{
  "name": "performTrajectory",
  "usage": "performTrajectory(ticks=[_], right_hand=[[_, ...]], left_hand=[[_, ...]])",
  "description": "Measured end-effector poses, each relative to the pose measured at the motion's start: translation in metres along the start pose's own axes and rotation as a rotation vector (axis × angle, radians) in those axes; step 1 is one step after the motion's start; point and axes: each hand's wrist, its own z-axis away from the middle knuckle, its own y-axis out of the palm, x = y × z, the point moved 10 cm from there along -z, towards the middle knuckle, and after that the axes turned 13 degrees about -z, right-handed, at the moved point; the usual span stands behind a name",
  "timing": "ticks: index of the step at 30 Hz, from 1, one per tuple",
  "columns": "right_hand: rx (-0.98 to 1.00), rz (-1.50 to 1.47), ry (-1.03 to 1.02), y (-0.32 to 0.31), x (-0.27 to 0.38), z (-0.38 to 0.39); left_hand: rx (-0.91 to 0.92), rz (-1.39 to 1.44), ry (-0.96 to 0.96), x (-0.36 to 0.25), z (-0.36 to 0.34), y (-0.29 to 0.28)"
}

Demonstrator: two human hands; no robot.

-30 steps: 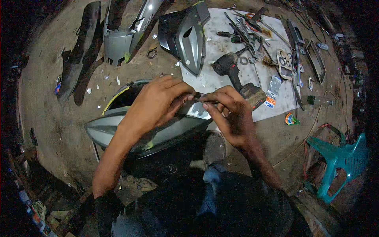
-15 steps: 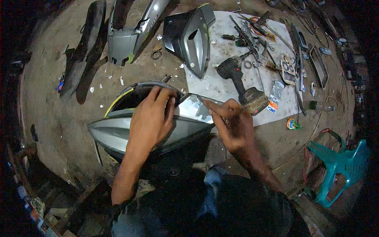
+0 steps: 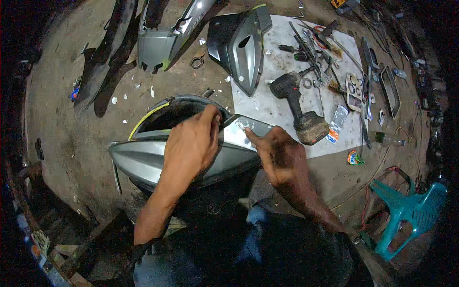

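- From my remote seat I find the grey-silver panel (image 3: pixel 138 160) in front of the person's body, above the floor (image 3: pixel 71 167), its tapered end pointing left; what props it underneath is hidden from me.
- My view puts the two hands apart, both at the panel. The left hand (image 3: pixel 187 143) lies bent across it, fingertips by the rim of the dark opening (image 3: pixel 184 111); I cannot tell whether they grip that rim or only rest there.
- I see the right hand (image 3: pixel 283 155) with its index finger reaching to the bright, blotchy patch (image 3: pixel 236 134) near the panel's right end. The other fingers curl under, and I cannot tell whether they hold anything.
- My first worry is a skid: if the right finger presses hard while the left hand only rests, the panel could turn or tip.
- I would also watch the surface, since a nail dragged past the patch could scratch the smooth finish beside it.
- Pale flakes (image 3: pixel 114 100) dot the floor; grit like that under a fingertip could score the panel.
- The cordless drill (image 3: pixel 292 93) lies on the white sheet (image 3: pixel 260 107) near the right hand, so I judge a wide swing might knock it.
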Motion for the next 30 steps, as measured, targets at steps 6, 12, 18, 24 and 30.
performTrajectory(ticks=[6, 12, 18, 24, 30], right_hand=[[0.074, 0.146, -0.094, 0.008, 0.002, -0.002], [0.106, 0.179, -0.137, 0.013, 0.002, -0.004], [0.123, 0.173, -0.096, 0.015, 0.002, -0.008], [0.184, 0.228, -0.035, 0.018, 0.001, -0.016], [0.16, 0.058, 0.085, 0.021, -0.009, -0.019]], left_hand=[[0.076, 0.087, 0.191, -0.014, 0.001, -0.001], [0.153, 0.11, 0.221, -0.015, 0.001, 0.002], [0.179, 0.11, 0.205, -0.013, 0.003, 0.004], [0.213, 0.106, 0.181, -0.012, -0.001, 0.006], [0.217, 0.102, 0.153, -0.009, -0.001, 0.009]])
